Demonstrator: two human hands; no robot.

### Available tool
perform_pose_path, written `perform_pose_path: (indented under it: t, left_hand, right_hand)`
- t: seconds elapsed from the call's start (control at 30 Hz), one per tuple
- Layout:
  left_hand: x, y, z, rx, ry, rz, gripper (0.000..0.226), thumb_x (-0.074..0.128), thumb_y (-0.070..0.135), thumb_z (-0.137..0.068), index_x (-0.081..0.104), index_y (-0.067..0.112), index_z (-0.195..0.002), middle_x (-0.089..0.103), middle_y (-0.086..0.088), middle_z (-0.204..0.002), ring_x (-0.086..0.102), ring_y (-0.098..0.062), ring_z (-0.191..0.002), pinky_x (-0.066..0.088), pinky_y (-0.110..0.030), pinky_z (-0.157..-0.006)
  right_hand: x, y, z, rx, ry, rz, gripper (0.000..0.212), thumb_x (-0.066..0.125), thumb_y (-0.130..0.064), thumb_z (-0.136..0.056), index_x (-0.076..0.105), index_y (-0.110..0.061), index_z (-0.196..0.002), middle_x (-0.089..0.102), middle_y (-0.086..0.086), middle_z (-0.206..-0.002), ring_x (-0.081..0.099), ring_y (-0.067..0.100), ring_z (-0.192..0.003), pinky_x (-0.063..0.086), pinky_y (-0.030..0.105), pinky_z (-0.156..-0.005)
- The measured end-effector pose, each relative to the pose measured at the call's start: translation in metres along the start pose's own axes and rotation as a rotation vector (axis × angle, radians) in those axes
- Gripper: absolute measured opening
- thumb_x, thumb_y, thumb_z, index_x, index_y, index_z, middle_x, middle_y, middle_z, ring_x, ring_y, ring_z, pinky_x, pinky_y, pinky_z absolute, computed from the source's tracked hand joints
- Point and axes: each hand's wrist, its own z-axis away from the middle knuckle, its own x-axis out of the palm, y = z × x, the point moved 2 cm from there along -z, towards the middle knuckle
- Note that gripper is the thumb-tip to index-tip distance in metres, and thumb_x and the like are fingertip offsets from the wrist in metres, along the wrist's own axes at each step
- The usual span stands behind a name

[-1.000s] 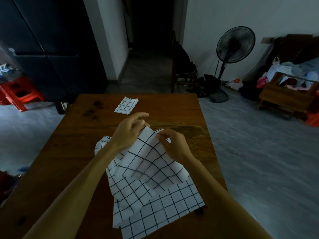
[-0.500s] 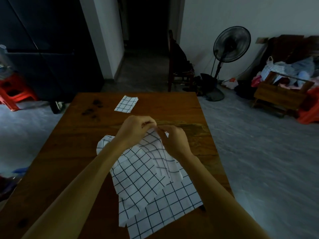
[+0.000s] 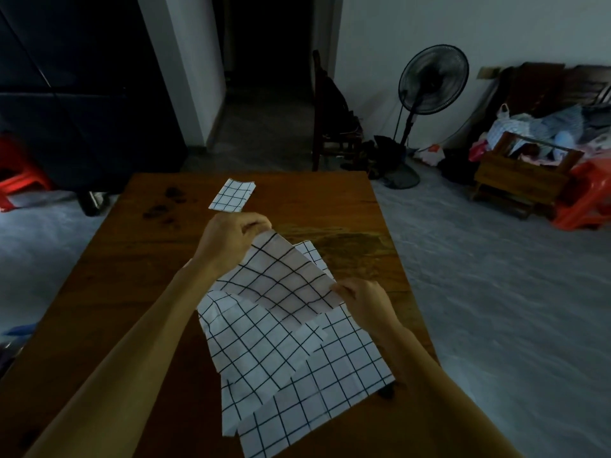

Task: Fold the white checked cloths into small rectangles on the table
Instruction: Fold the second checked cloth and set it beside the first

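Indoors | wooden table [image 3: 139, 279] | fan [image 3: 433, 80] | fingers of both hands pinching checked cloth [image 3: 284, 279]

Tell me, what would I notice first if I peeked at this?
Two hands, the left hand and right hand, pinch a white checked cloth above the middle of the wooden table, with more unfolded cloth lying underneath. A small folded cloth sits at the table's far edge.

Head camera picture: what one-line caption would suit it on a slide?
Both hands, left hand and right hand, pinch a white checked cloth above the wooden table; one folded cloth lies beyond.
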Motion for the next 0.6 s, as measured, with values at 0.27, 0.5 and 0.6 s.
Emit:
perform_pose_path:
  t: [0.27, 0.5, 0.6]
  left_hand:
    - [0.035, 0.026, -0.004, 0.129, -0.185, -0.066, 0.019, 0.055, 0.020, -0.093, 0.068, 0.013, -0.105, 0.071, 0.001, -0.099, 0.062, -0.006, -0.084, 0.048, -0.020, -0.080]
    - [0.040, 0.032, -0.003, 0.140, -0.181, 0.003, 0.018, 0.057, 0.023, -0.091, 0.069, 0.017, -0.103, 0.071, 0.005, -0.094, 0.060, 0.001, -0.076, 0.052, -0.021, -0.075]
    - [0.026, 0.024, -0.001, 0.121, -0.113, 0.035, 0.017, 0.061, 0.018, -0.088, 0.069, 0.012, -0.102, 0.072, 0.000, -0.094, 0.066, -0.006, -0.080, 0.053, -0.022, -0.076]
  right_hand:
    - [0.003, -0.015, -0.004, 0.072, -0.103, 0.031, 0.045, 0.049, -0.045, -0.095, 0.054, -0.017, -0.130, 0.063, -0.008, -0.116, 0.057, 0.002, -0.101, 0.048, 0.024, -0.086]
    - [-0.017, -0.068, -0.034, -0.110, 0.049, 0.025, 0.025, 0.048, -0.026, -0.100, 0.067, -0.012, -0.090, 0.054, -0.009, -0.062, 0.040, 0.003, -0.045, 0.028, 0.015, -0.047]
    - [-0.005, -0.040, -0.015, -0.069, 0.029, 0.006, 0.024, 0.050, -0.025, -0.099, 0.065, -0.013, -0.086, 0.047, -0.016, -0.058, 0.042, 0.003, -0.044, 0.030, 0.014, -0.045]
